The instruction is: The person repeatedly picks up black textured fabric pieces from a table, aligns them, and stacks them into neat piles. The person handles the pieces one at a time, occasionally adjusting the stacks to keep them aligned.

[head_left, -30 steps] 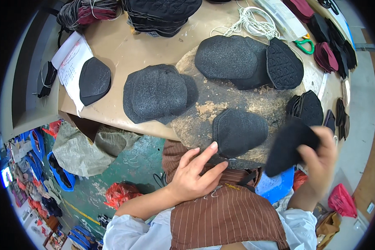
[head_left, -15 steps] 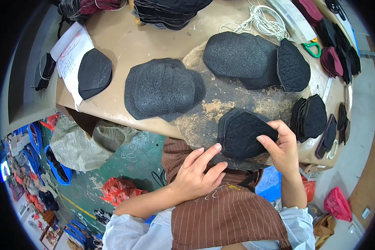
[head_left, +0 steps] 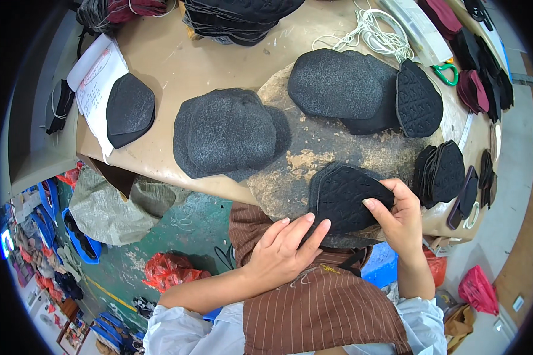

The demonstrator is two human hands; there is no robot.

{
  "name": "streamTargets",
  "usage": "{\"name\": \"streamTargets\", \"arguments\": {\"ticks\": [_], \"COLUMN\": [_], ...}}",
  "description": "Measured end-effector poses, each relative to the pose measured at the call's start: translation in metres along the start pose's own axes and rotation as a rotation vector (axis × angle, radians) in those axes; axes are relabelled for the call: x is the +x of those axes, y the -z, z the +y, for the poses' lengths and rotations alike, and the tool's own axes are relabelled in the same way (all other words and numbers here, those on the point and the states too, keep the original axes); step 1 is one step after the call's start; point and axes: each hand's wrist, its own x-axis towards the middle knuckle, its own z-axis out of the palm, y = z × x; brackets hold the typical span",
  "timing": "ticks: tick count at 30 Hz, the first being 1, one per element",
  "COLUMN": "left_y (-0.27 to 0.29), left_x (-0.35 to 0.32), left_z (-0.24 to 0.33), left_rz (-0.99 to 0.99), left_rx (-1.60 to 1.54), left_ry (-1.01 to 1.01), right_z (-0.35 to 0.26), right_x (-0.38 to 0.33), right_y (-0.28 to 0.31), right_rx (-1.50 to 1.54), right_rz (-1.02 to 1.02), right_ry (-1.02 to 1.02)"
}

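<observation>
A stack of black quilted fabric pieces (head_left: pixel 346 198) with stitched crosses lies at the near edge of a worn round board (head_left: pixel 302 142). My right hand (head_left: pixel 404 216) grips the stack's right edge, thumb on top and fingers behind. Against its lower left edge rest the outstretched fingertips of my left hand (head_left: pixel 284 248), holding nothing. Farther off on the board sit dark grey felt-like pieces (head_left: pixel 334 83) with a black quilted piece (head_left: pixel 419 97) beside them. Another grey pile (head_left: pixel 231 130) lies to the left, partly on the board.
Black pieces stand bundled (head_left: pixel 441 171) at the right, near a phone-like dark object (head_left: pixel 462 204). White cord (head_left: pixel 379 35), green-handled scissors (head_left: pixel 447 74) and a clear plastic box (head_left: pixel 417 29) lie at the back right. A grey piece (head_left: pixel 130 109) covers part of a paper (head_left: pixel 100 77).
My left hand's fingers have drawn closer together and reached the stack's lower left edge. My right hand keeps its hold. The whole view has shifted slightly.
</observation>
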Motion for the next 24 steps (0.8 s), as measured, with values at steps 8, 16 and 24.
{"name": "streamTargets", "arguments": {"ticks": [8,16,24], "left_y": [0.013,0.018,0.02], "left_x": [0.026,0.045,0.083], "left_z": [-0.013,-0.007,0.014], "left_rz": [-0.078,-0.203,-0.3], "left_rx": [0.109,0.093,0.052], "left_ry": [-0.169,-0.138,0.036], "right_z": [-0.002,-0.013,-0.021], "right_x": [0.004,-0.002,0.017], "right_y": [0.001,0.016,0.021], "right_rx": [-0.066,-0.43,-0.456], "right_rz": [-0.005,0.045,0.009], "right_ry": [-0.032,0.2,-0.062]}}
